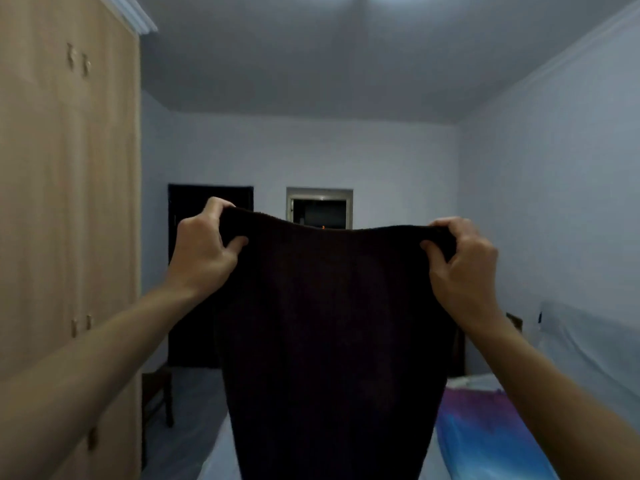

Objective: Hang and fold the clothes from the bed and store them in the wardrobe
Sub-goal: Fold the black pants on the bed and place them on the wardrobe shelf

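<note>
Dim bedroom, viewed from head height, both bare arms stretched forward. Held up in mid-air at the centre: a dark garment [332,323], almost black, possibly trousers or a skirt, though too dark to tell which. Pinched at its top edge by both hands, stretched flat between them, hanging straight down and narrowing towards the bottom of the frame. At the upper left corner of the cloth, the left hand [204,251], fingers [216,206] curled over the edge from behind and thumb pressed on the front. At the upper right corner, the right hand [460,261], gripping the same way, fingers folded over bunched fabric. Beneath the hanging cloth, the bed [218,459], with a blue and purple cover [485,445] showing at lower right just past the garment's edge. Along the left, a tall pale wooden wardrobe [69,202], doors closed, small knobs visible. On the far wall behind the garment, a dark doorway [190,209] and a small framed window [320,206]. Past the wardrobe's end, part of a dark wooden chair [157,393]. Against the right wall, a white sheet-covered shape [588,341].
</note>
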